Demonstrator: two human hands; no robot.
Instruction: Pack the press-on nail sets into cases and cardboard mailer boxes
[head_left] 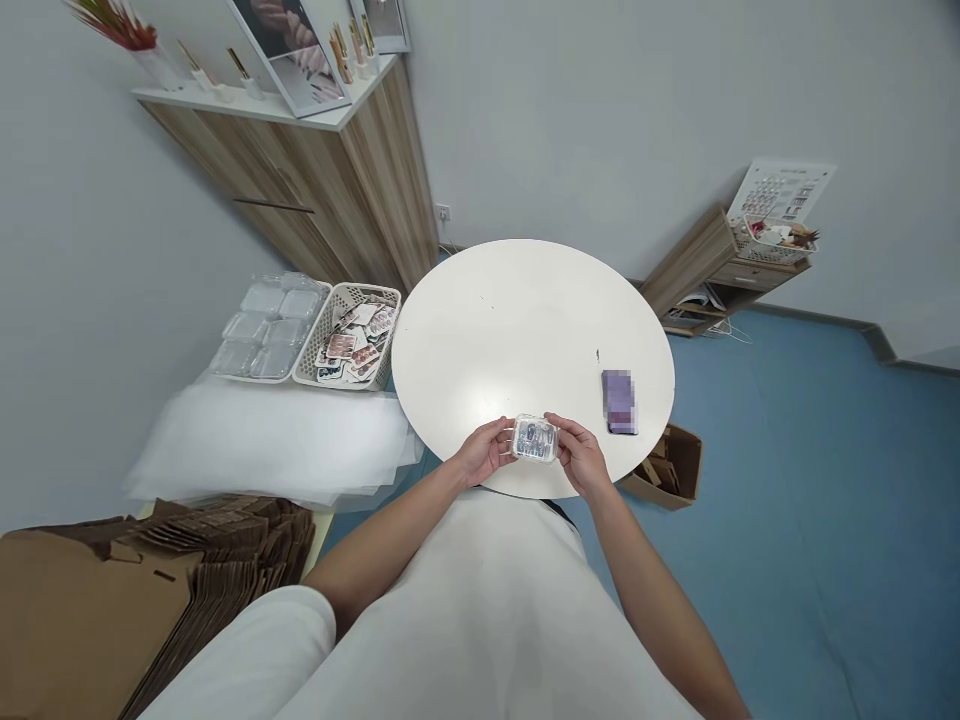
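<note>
A small clear plastic box (535, 439) with dark and silvery pieces inside is held over the near edge of the round white table (525, 320). My left hand (484, 452) grips its left side, and my right hand (579, 452) has its fingers on the right side. Whether the box touches the tabletop cannot be made out. A purple phone-like object (619, 402), partly pixelated, lies on the table to the right of my right hand. A tiny dark item (598, 355) sits just above it.
Left of the table are a white basket of printed cards (358, 335), clear plastic boxes (266, 325), translucent sheets (277, 440) and stacked brown cardboard (97, 610). An open carton (679, 470) stands at the lower right. Cabinets (300, 190) line the wall.
</note>
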